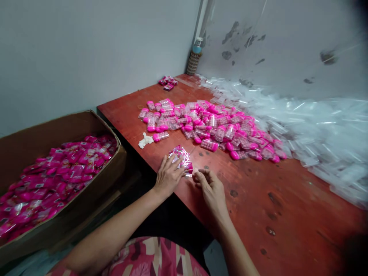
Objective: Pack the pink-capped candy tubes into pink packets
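Observation:
My left hand (pixel 168 177) lies with its fingers stretched out over a small pile of shiny pink-and-white printed sleeves (pixel 184 155) near the table's front edge. Just to its right, my right hand (pixel 212 188) is closed, with thumb and fingertips drawn together. Whatever is between those fingertips is too small or blurred to make out. Beyond both hands spreads a heap of small clear tubes with pink caps (pixel 212 120), filled with pinkish round pieces. A crumpled white scrap (pixel 145 140) rests left of the heap, beside a single tube.
A cardboard box (pixel 122 153) full of pink wrapped packets (pixel 76 161) stands left of the red table (pixel 247 207). Clear plastic sleeves (pixel 324 122) are piled along the right wall. At the far corner are a bottle in a woven holder (pixel 194 61) and a few pink packets (pixel 168 82).

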Demonstrator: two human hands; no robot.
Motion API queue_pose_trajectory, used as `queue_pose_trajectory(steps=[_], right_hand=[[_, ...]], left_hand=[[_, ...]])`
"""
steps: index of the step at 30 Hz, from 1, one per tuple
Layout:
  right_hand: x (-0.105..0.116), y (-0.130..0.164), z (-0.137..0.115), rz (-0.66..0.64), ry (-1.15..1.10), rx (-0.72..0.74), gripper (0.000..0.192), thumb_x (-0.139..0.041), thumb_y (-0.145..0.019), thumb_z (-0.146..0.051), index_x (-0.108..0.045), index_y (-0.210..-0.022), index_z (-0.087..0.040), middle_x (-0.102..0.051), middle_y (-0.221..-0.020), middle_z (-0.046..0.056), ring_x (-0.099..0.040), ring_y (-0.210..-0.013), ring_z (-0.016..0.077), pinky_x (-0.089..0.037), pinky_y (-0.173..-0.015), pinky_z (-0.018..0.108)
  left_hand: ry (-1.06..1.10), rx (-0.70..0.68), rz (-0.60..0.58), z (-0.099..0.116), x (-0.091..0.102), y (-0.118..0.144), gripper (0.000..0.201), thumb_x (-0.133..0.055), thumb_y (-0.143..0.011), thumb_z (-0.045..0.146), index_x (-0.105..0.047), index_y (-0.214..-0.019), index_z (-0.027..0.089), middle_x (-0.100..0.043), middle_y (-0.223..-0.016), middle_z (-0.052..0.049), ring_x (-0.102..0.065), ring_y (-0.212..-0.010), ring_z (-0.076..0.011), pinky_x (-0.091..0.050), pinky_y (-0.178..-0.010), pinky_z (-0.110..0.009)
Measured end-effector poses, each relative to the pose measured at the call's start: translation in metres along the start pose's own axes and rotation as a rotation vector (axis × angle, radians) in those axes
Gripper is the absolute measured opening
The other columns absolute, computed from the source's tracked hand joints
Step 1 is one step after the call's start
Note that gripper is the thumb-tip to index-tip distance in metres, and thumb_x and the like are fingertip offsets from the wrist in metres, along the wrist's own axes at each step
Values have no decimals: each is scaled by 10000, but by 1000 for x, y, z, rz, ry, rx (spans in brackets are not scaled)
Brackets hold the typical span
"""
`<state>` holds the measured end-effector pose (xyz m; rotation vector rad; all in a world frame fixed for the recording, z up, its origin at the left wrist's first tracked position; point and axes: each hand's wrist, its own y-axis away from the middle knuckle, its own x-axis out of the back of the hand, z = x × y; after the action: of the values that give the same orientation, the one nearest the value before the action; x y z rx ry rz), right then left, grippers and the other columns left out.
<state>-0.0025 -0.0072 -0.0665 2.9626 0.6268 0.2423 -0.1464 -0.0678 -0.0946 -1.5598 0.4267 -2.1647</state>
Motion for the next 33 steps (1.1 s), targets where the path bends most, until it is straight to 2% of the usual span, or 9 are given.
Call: queue_pose_trajectory(steps=[5,9,11,14,16,20,24,30,33], right_hand=[[-4,-18,-3,-14,-139,-15,354,-610,-701,-371,-502,-981,-182,-612,-689,-9,-580,-598,137,-449,-545,249],[-1,-20,-8,-26,-261,-8,310,-626,-693,-305,-493,-948,-189,-505,-545,-88,-451,-432,71,-347,-428,183],[1,-19,-8,-59,-254,-15,320,-640,-679,-299,-495,-943,-192,-484,-519,-99,-423,-413,68,-325,-419,181],[6,-23,-9,-151,-163,0,304,-645,-670,-325,-522,-914,-191,-508,-524,-83,-432,-426,80,-324,-433,191],[11,-33,-15,-190,-27,61,245,-611,-696,-364,-560,-859,-188,-569,-587,-41,-486,-487,106,-357,-475,212],[18,-68,-33,8,658,255,281,-480,-799,-413,-581,-969,-213,-648,-853,62,-588,-747,204,-403,-652,296],[12,-100,-44,139,1264,196,487,-385,-820,-527,-467,-1147,-176,-641,-884,148,-604,-805,287,-405,-669,370],[23,-95,-34,102,1389,99,480,-344,-825,-542,-498,-1056,-151,-629,-892,176,-604,-820,300,-416,-664,384],[38,-72,-27,71,1172,123,355,-414,-834,-391,-470,-1097,-159,-624,-869,138,-612,-737,259,-432,-634,367]], left_hand=[[306,13,54,14,13,-1,264,-550,-775,222,-616,-1028,259,-555,-1193,-52,-374,-1208,-240,-229,-1021,-490],[847,479,25,25,26,-6,447,-660,-671,296,-581,-1106,230,-602,-1116,-86,-525,-1055,-252,-399,-913,-398],[1143,726,-86,27,29,-10,401,-665,-652,345,-633,-1016,180,-663,-954,-89,-611,-869,-232,-486,-773,-349],[1413,858,-301,27,28,-14,276,-653,-664,356,-685,-799,118,-674,-754,-70,-626,-705,-181,-508,-684,-302],[1471,905,-330,27,27,-14,242,-664,-657,333,-683,-736,105,-668,-716,-69,-622,-669,-161,-510,-676,-290],[1446,1031,-261,27,27,-12,241,-688,-633,313,-679,-723,89,-665,-681,-78,-610,-605,-138,-515,-616,-264],[1464,1147,-155,23,31,-11,215,-720,-594,277,-656,-667,85,-658,-653,-72,-601,-572,-126,-509,-558,-235],[1574,1254,22,10,38,-13,190,-712,-620,237,-581,-637,101,-635,-614,-44,-595,-534,-111,-509,-523,-216],[1722,1310,92,8,36,-15,159,-683,-662,220,-572,-676,108,-632,-632,-41,-612,-575,-126,-529,-549,-239]])
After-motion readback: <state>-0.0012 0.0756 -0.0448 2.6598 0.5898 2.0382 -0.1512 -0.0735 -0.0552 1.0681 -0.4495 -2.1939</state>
